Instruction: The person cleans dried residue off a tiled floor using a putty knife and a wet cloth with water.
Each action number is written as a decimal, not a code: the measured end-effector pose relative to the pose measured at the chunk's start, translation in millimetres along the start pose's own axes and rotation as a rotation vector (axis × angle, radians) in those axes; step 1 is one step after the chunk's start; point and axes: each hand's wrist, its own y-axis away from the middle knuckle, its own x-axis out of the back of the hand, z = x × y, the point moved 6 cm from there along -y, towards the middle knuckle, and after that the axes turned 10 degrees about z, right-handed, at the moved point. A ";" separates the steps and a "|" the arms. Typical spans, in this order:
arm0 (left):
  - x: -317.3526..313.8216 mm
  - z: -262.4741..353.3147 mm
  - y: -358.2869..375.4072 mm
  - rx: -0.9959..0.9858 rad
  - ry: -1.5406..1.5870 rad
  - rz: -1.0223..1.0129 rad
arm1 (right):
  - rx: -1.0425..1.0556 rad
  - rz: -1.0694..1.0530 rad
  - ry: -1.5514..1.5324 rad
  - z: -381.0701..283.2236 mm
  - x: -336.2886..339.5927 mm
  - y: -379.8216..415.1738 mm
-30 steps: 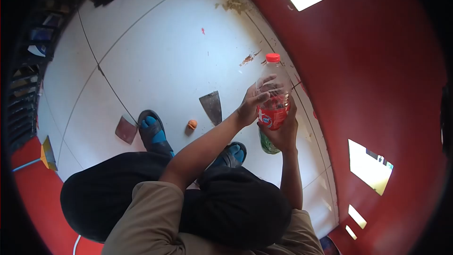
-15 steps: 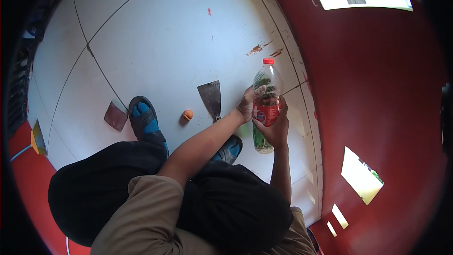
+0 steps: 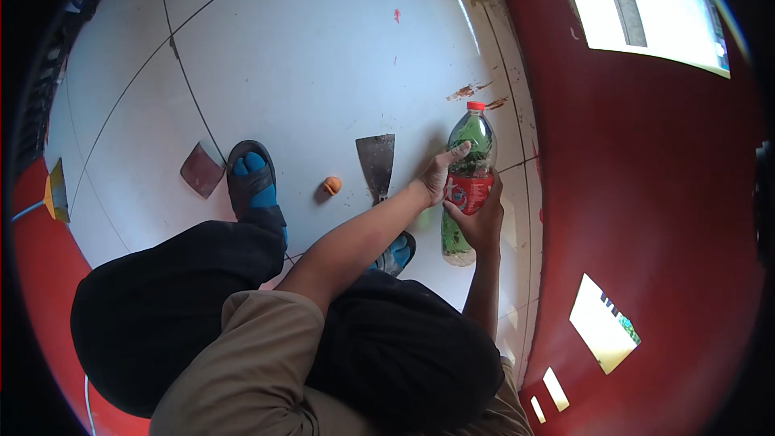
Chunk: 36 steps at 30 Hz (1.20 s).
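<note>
Both hands hold a clear plastic bottle (image 3: pixel 471 194) with a red cap and a red label. Green stuff shows through its upper and lower parts. My left hand (image 3: pixel 440 176) is closed on the bottle's left side, its thumb lying along the clear upper part. Around the lower right side wraps my right hand (image 3: pixel 484 224), with its thumb across the front below the label. A putty knife (image 3: pixel 376 163) lies on the floor left of the bottle, its wide blade pointing away from me. Its handle is mostly hidden behind my left forearm.
A small orange-brown round object (image 3: pixel 332 186) is on the tiled floor (image 3: pixel 299 73). Left of my sandalled foot (image 3: pixel 253 178) lies a reddish-brown flat piece (image 3: pixel 202 170). A red wall (image 3: pixel 646 186) runs along the right side. A yellow-edged tool (image 3: pixel 56 191) is at far left.
The view has shifted slightly. The bottle has turned a little in my hands, and more green shows in its upper part. Both hands keep their hold.
</note>
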 end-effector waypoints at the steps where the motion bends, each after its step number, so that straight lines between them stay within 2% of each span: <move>1: -0.9 0.7 -0.4 0.000 -0.005 0.007 | -0.009 0.005 -0.018 0.1 0.6 -0.8; 12: -6.2 -6.2 -6.6 0.061 0.082 0.014 | -0.009 -0.032 0.025 3.0 6.5 -8.6; 36: -15.0 -6.6 -11.4 0.005 0.138 0.036 | 0.012 -0.066 0.055 -3.0 16.1 -18.2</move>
